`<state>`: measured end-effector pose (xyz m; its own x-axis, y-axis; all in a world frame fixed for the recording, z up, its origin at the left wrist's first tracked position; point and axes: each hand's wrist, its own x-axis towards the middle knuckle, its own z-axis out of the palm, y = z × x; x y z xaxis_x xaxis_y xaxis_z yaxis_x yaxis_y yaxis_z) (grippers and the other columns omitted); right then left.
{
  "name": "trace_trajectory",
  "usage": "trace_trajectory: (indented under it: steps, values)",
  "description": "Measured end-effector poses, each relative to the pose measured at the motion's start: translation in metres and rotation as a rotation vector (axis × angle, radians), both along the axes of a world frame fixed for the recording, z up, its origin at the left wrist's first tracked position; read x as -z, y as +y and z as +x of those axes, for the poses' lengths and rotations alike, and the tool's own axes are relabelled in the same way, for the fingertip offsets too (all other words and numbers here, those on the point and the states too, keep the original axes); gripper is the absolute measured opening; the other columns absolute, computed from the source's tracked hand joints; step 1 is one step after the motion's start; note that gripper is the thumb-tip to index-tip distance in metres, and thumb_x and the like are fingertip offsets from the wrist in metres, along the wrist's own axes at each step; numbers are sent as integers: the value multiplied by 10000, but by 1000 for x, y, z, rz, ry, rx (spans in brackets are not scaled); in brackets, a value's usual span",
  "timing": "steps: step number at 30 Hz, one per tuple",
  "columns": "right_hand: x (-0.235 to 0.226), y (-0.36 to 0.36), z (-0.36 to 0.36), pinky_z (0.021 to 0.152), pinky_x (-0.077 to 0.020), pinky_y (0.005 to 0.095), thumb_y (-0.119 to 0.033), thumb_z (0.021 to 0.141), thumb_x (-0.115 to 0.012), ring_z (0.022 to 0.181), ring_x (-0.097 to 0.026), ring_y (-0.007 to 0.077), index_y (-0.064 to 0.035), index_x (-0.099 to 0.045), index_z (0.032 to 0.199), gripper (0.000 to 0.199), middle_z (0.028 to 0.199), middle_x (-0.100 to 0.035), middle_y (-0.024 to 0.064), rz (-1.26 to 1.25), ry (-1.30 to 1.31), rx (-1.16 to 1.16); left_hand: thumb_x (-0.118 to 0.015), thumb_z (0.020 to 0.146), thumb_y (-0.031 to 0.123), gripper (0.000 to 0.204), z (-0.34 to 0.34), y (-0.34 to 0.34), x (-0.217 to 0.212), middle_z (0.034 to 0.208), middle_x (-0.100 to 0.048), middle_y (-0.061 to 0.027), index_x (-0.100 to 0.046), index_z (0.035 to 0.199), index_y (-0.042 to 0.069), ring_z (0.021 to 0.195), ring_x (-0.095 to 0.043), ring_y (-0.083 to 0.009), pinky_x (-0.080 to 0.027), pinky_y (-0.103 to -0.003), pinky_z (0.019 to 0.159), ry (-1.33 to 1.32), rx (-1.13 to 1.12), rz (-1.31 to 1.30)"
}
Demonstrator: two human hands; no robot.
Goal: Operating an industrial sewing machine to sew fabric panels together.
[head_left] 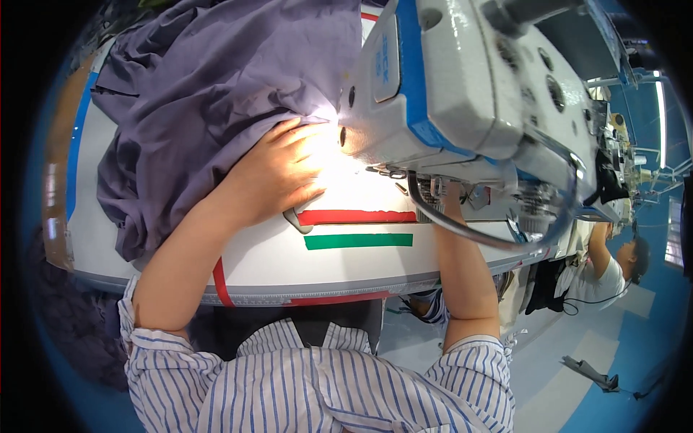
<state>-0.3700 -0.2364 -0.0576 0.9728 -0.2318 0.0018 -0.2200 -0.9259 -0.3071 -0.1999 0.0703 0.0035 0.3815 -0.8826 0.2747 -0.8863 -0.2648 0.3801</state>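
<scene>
A spread, unclenched left hand [292, 164] rests against purple cloth [209, 108] heaped to its left and beyond, apparently positioning fabric beside the sewing machine [451, 86]; the right hand's [452, 198] grip cannot be told. Steadily guiding the edge rightward seems called for next.

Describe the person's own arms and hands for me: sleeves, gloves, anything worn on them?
The sleeves belong to a white shirt with blue stripes and are bunched near the elbows, leaving the forearms bare. The left hand has no glove, and no watch shows. The right hand is mostly hidden by the sewing machine, so any rings there can't be seen.
</scene>
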Motion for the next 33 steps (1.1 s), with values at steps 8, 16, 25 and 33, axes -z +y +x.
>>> trace_trajectory:
  steps: [8, 16, 25, 33]
  values:
    - [-21, 22, 51, 1017, -393, 333, -221, 942, -536, 1179, -522, 245, -55, -471, 1303, 402, 1240, -562, 112, -27, -140, 31, -631, 713, 31, 469, 14, 60, 11, 1214, -564, -121, -584, 1179, 55, 976, -595, -302, -494, -375, 837, -63, -472, -96]
    - [1, 20, 54, 655, -497, 332, -43, 818, -645, 723, -649, 218, -29, -620, 878, 66, 815, -652, 119, 499, -393, -91, -583, 740, 111, 198, -69, 320, -61, 872, -649, -173, -676, 900, 42, 860, -631, -367, -500, -468, 781, 237, -654, 1382]
    - [-27, 37, 62, 567, -463, 324, -71, 773, -685, 646, -613, 208, -34, -588, 777, 104, 696, -613, 89, 431, -345, -178, -722, 791, 381, 792, -53, 77, -44, 1477, -327, -219, -373, 1406, 22, 1352, -343, -368, -318, -416, 1094, 278, -333, 77]
    - [-58, 88, 21, 659, -525, 336, -84, 720, -776, 764, -637, 245, -100, -655, 1117, 416, 892, -662, 93, 233, -533, -619, -661, 859, 176, 240, -75, 95, -31, 1077, -631, -128, -551, 1004, 19, 937, -631, -243, -492, -345, 817, 470, -428, 2]
